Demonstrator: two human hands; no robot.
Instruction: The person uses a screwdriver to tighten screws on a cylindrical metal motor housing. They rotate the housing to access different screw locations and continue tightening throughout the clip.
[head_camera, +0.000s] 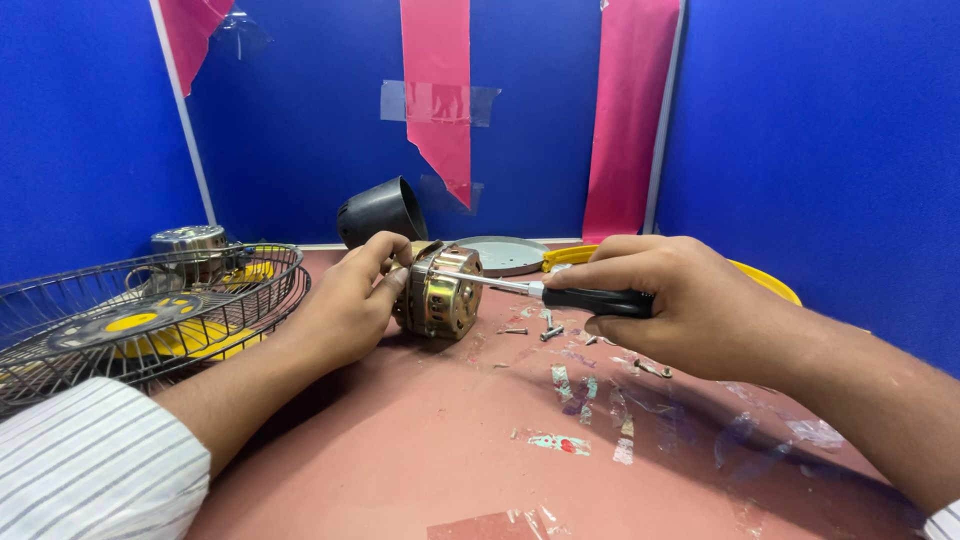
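Motor (440, 293) on pink surface (400, 450), left hand (345, 305) clamped round it, right hand (665, 300) closed on screwdriver (560, 293), tip at housing. Looks like screw-driving step; next needs steady turning, motor held firm. Loose screws (545, 330) just beside.

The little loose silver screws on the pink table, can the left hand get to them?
Probably not right now: the left hand is gripping the brass-coloured round motor, which sits between it and the loose silver screws.
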